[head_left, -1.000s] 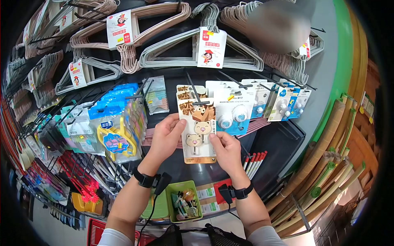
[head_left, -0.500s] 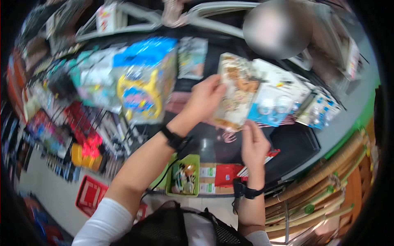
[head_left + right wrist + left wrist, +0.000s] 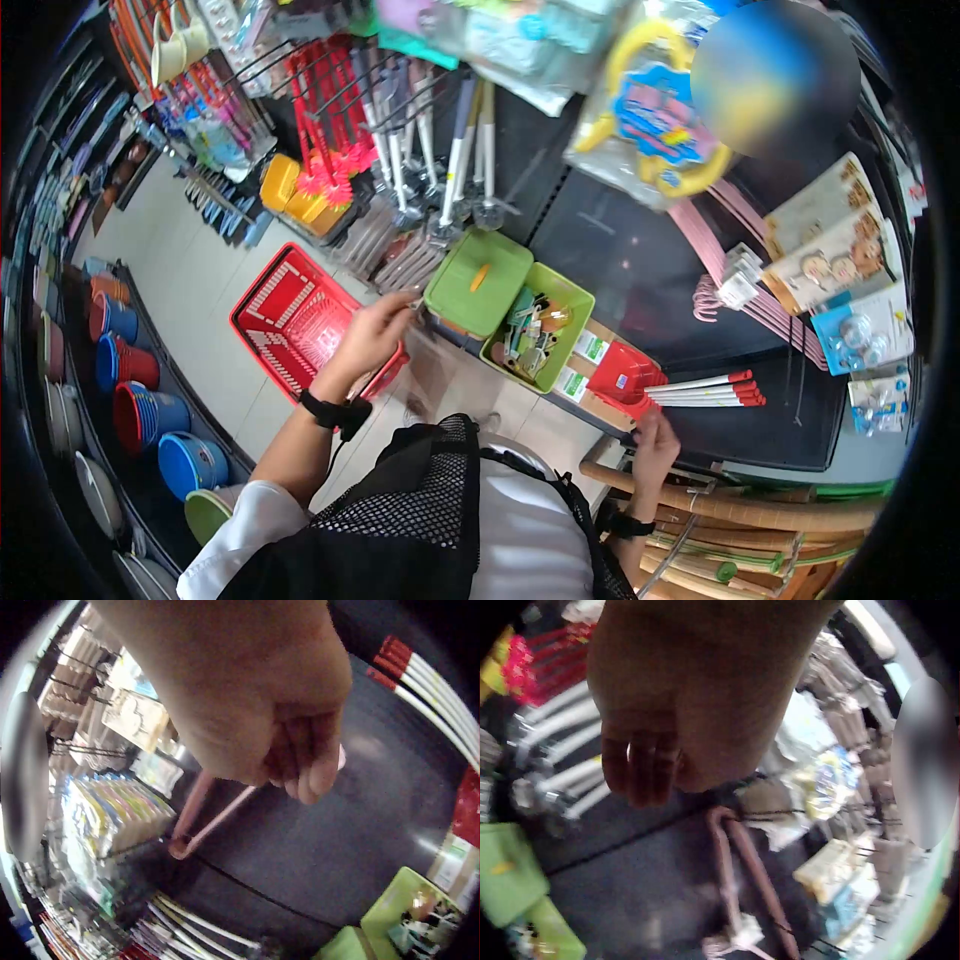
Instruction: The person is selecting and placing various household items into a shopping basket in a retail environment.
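Note:
My left hand (image 3: 375,325) hangs low over the red shopping basket (image 3: 285,315), close to the edge of a green lidded bin (image 3: 480,285). In the left wrist view its fingers (image 3: 641,772) are loosely curled and hold nothing. My right hand (image 3: 655,442) is down by my side next to the bamboo poles (image 3: 740,510). Its fingers (image 3: 304,769) are curled in with nothing in them. The pig hook card (image 3: 835,262) hangs on the rack at the far right, well away from both hands.
An open green bin (image 3: 575,290) of small items and a red dustpan (image 3: 625,375) sit on the low shelf. Pink hangers (image 3: 745,290) hang on the dark panel. Stacked coloured basins (image 3: 140,405) line the floor at left. A yellow-ringed pack (image 3: 655,120) hangs above.
Both hands have let go of the pig hook card and dropped low. My view has swung from the rack down to the floor, basket and bins.

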`<state>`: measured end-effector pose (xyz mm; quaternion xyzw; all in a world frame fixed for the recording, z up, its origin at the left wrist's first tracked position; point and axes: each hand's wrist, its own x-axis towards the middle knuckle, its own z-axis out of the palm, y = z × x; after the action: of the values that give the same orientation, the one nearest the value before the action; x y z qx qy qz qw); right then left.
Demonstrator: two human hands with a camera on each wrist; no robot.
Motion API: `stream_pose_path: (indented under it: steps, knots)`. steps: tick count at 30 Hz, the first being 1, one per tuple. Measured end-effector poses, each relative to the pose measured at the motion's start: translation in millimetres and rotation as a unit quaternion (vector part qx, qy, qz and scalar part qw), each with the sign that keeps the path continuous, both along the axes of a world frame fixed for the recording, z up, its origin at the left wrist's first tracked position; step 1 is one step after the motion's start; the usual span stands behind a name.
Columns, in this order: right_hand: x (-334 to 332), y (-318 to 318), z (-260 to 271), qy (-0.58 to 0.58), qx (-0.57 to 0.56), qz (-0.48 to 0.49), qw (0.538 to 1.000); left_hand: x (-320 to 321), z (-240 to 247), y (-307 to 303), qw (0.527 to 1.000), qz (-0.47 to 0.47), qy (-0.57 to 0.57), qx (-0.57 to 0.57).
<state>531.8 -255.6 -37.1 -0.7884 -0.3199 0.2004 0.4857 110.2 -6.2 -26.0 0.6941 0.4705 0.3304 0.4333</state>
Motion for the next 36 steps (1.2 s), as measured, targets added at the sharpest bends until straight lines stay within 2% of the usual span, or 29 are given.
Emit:
stream_pose_path:
  steps: [1,2,3,4,5,7,10,12,13,14,15,16,18,19,20,22,23,24,25,26,28,29,30,31,33,35,36]
  knots:
    - [4,-12,-29,0.003,-0.046,0.031,0.998,-38,-32,-3,0.995,0.061,0.018,-0.083]
    - [-6,-14,-47,0.002,-0.053,0.040,0.998,-83,-93,-3,0.992,0.100,0.067,-0.032]
    - [-16,-15,-62,-0.028,-0.078,0.070,0.994,-117,-126,-9,0.978,0.153,0.100,-0.100]
    - [-25,-15,-72,-0.060,-0.102,0.098,0.988,-146,-148,-12,0.969,0.156,0.159,-0.109]
    - [-35,-16,-82,-0.063,-0.107,0.104,0.987,-168,-166,-21,0.954,0.181,0.164,-0.171]
    - [-58,-16,-98,0.006,-0.116,0.113,0.987,-210,-234,-38,0.942,0.181,0.187,-0.210]
    - [-93,-6,-94,0.044,-0.155,0.111,0.981,-229,-256,-50,0.919,0.145,0.241,-0.277]
    - [-106,-8,-93,-0.051,-0.213,0.211,0.953,-233,-261,-46,0.911,0.088,0.277,-0.293]
    - [-114,-10,-94,-0.070,-0.225,0.203,0.951,-238,-278,-45,0.912,0.085,0.270,-0.298]
    - [-127,-8,-89,-0.077,-0.230,0.202,0.949,-243,-303,-43,0.906,0.051,0.311,-0.283]
    - [-143,-6,-80,-0.020,-0.258,0.161,0.952,-243,-315,-41,0.897,0.017,0.351,-0.266]
    - [-153,-4,-75,0.037,-0.283,0.117,0.951,-246,-326,-39,0.899,0.013,0.345,-0.270]
    - [-155,-16,-76,0.034,-0.292,0.110,0.949,-245,-329,-32,0.879,-0.018,0.349,-0.325]
    - [-156,-20,-76,-0.015,-0.289,0.149,0.945,-246,-342,-29,0.873,-0.004,0.343,-0.347]
    - [-155,-19,-74,-0.064,-0.286,0.188,0.937,-252,-361,-32,0.875,-0.008,0.337,-0.347]
    - [-167,-14,-65,-0.064,-0.293,0.153,0.942,-262,-399,-34,0.888,-0.058,0.390,-0.236]
    - [-167,-19,-67,-0.096,-0.317,0.168,0.928,-255,-369,-27,0.880,-0.040,0.393,-0.264]
    - [-164,-28,-71,-0.127,-0.342,0.182,0.913,-257,-383,-30,0.889,-0.021,0.382,-0.252]
    - [-154,-42,-88,-0.061,-0.384,0.141,0.911,-266,-399,-23,0.866,-0.052,0.384,-0.315]
    - [-156,-44,-91,-0.061,-0.385,0.136,0.911,-270,-404,-16,0.839,-0.083,0.384,-0.377]
    - [-158,-48,-94,0.011,-0.383,0.087,0.920,-274,-410,-15,0.839,-0.124,0.393,-0.357]
    - [-146,-64,-117,0.027,-0.365,0.083,0.927,-269,-387,-10,0.829,-0.103,0.418,-0.358]
    - [-149,-60,-115,0.028,-0.364,0.080,0.928,-261,-363,-5,0.818,-0.081,0.444,-0.358]
    - [-151,-56,-112,0.007,-0.384,0.102,0.918,-266,-393,-10,0.818,-0.083,0.445,-0.355]
    - [-160,-43,-103,-0.013,-0.404,0.120,0.907,-279,-462,-25,0.814,-0.145,0.470,-0.310]
    - [-167,-29,-97,-0.064,-0.378,0.183,0.905,-273,-431,-20,0.818,-0.147,0.455,-0.321]
    - [-171,-22,-95,-0.063,-0.377,0.182,0.906,-269,-413,-17,0.822,-0.146,0.438,-0.333]
